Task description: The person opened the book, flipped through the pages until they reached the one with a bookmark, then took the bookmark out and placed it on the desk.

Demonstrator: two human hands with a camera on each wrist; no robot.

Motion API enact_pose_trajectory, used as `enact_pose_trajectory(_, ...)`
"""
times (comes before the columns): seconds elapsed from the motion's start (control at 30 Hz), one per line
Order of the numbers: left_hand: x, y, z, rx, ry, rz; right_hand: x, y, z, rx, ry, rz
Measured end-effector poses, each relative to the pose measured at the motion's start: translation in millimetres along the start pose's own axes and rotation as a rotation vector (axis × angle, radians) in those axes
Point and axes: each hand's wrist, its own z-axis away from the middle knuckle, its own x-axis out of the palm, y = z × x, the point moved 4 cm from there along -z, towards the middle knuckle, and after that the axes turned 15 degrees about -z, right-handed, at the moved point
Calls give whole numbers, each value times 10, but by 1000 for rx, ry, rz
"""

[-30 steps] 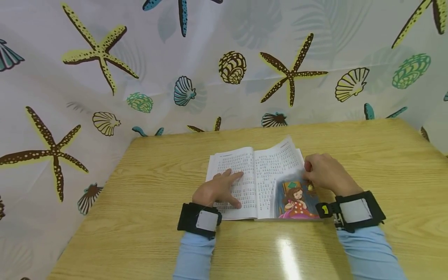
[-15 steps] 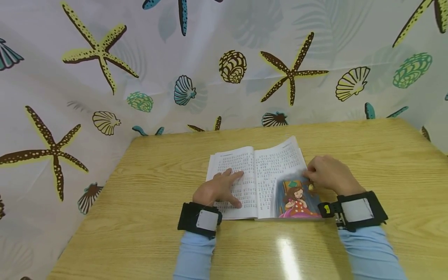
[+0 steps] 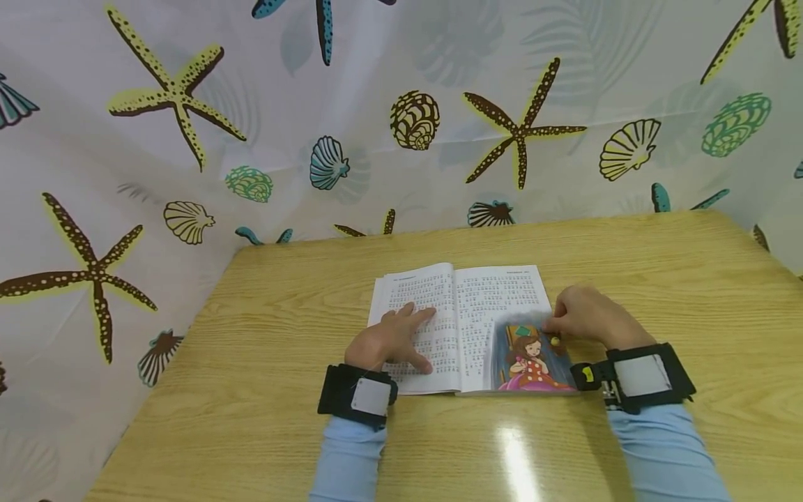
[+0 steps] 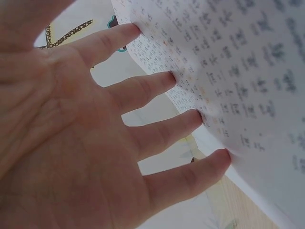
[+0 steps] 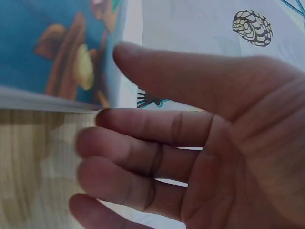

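Observation:
An open book (image 3: 479, 307) lies on the wooden table, with printed text on both pages. On its right page is a colour picture of a girl (image 3: 533, 359) in a spotted dress. My left hand (image 3: 390, 338) rests on the left page, fingers spread; in the left wrist view the fingertips (image 4: 217, 160) touch the printed paper. At the book's right edge, my right hand (image 3: 590, 317) has its thumb on the picture page. The right wrist view puts the thumb (image 5: 181, 76) over the page edge and the index finger by its underside, the other fingers bent below.
The book lies near the middle of the wooden table (image 3: 282, 335). Behind and to the left hangs a pale cloth (image 3: 376, 63) printed with starfish and shells. Each wrist wears a black strap (image 3: 649, 380) over a light blue sleeve.
The right page's raised upper corner has come down and the page now lies flat. My right hand has shifted slightly down and to the right at the book's edge. My left hand stays put.

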Motion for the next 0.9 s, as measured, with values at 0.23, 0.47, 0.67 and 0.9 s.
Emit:
enact_pose_trajectory(0.23, 1, 6, 6, -7, -7, 7, -20, -68, 25, -23, -6, 24)
enact_pose_trajectory(0.47, -5, 6, 15, -3, -4, 15, -24, -188, 19, -122, 102, 60)
enact_pose_trajectory(0.67, -11, 1, 13, 4, 10, 21, -35, -181, 31, -178, 117, 89)
enact_pose_trajectory(0.9, -10, 6, 20, 8, 3, 27, -50, -157, 52, -203, 121, 107)
